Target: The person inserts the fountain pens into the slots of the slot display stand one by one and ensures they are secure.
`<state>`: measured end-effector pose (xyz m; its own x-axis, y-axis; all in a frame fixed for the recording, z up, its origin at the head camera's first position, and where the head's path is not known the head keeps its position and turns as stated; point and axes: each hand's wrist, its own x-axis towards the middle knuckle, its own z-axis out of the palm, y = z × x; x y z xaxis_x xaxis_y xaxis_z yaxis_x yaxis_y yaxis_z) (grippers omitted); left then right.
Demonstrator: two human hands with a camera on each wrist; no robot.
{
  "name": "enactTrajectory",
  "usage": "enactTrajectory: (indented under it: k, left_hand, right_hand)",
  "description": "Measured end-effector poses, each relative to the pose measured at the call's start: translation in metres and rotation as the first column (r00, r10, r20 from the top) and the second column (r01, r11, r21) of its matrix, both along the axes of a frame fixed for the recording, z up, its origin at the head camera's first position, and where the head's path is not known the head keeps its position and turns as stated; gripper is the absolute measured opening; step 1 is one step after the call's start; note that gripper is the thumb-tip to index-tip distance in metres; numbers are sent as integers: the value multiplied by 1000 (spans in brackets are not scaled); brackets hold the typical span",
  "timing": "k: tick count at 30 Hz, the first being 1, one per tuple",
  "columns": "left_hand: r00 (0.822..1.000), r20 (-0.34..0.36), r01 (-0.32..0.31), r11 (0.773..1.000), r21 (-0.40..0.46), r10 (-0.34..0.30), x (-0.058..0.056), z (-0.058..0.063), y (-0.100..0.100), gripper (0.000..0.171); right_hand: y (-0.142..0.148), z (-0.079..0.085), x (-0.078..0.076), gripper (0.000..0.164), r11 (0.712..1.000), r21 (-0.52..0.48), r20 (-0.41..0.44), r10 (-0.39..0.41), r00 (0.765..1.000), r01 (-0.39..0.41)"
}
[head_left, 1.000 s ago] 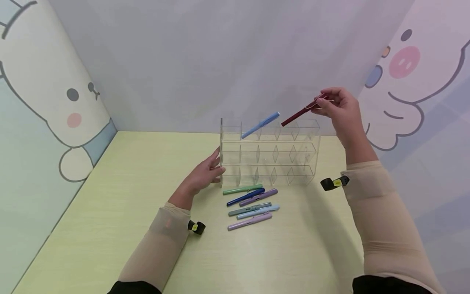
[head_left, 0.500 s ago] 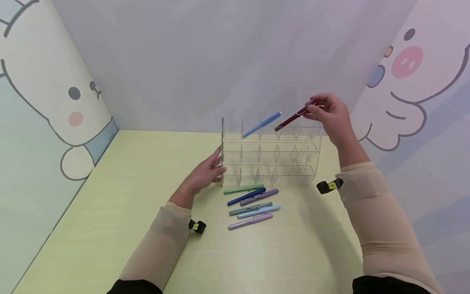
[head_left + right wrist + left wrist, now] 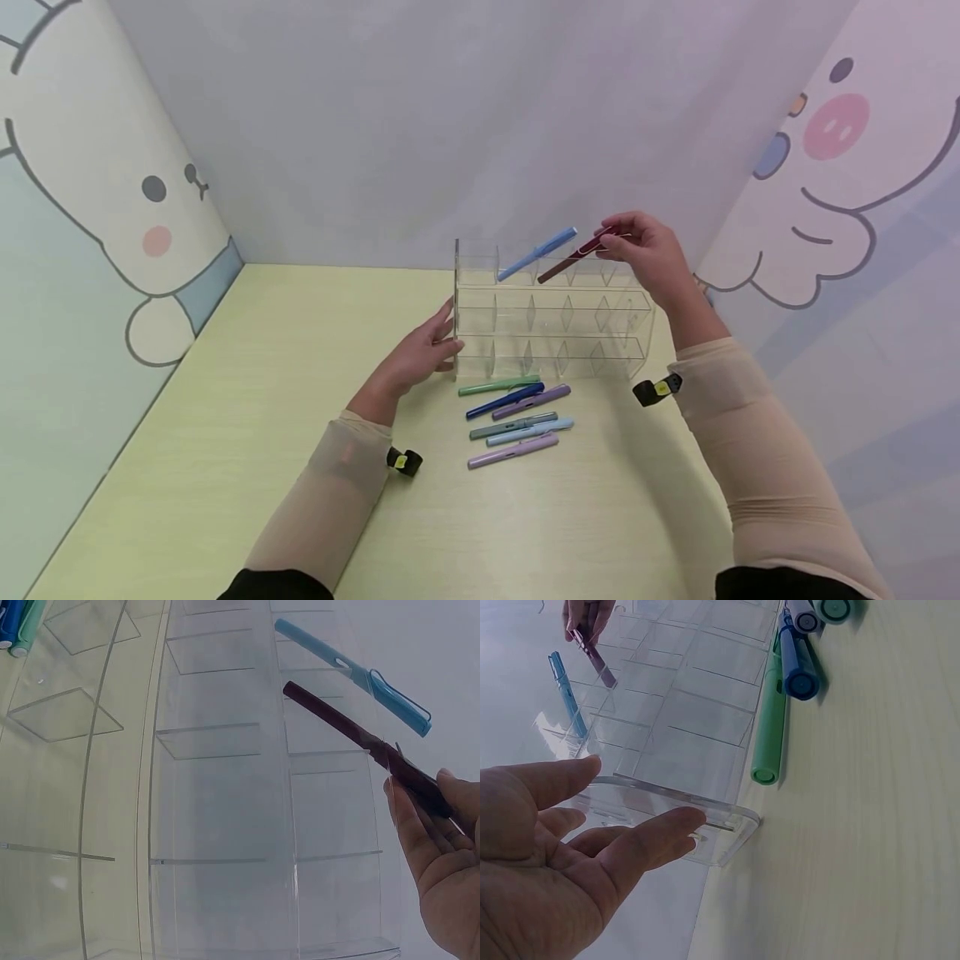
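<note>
A clear acrylic pen rack (image 3: 551,321), three tiers of divided compartments, stands on the table. My left hand (image 3: 415,357) is against its left end panel (image 3: 667,793), fingers loosely extended along the panel in the left wrist view. My right hand (image 3: 647,250) pinches a dark red pen (image 3: 567,262) by its clip end. The pen slants down to the left, its lower end over the rack's top tier in the head view. A light blue pen (image 3: 537,254) leans in the top tier, left of the red pen.
In front of the rack lie several pens: a green pen (image 3: 498,386), a dark blue pen (image 3: 504,401), a purple pen (image 3: 531,402), a grey-green pen (image 3: 513,426), a pale blue pen (image 3: 529,432) and a lilac pen (image 3: 513,451). A plain wall (image 3: 450,125) rises behind.
My right hand has moved left and down with the dark red pen, bringing its lower end to the top tier beside the light blue pen. The left hand stays at the rack's end panel.
</note>
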<state>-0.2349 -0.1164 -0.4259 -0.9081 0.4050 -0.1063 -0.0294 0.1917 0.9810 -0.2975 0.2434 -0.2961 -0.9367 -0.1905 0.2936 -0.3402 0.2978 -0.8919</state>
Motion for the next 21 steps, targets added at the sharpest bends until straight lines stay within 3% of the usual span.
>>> enactTrajectory:
  k: [16, 21]
  left_hand:
    - [1000, -1, -2, 1000, -9, 2, -2, -1, 0, 71]
    - [1000, -3, -2, 1000, -10, 2, -3, -2, -1, 71]
  right_hand:
    - [5, 3, 1, 45, 994, 106, -9, 2, 1000, -1]
    - [13, 8, 2, 46, 996, 87, -8, -21, 1000, 22]
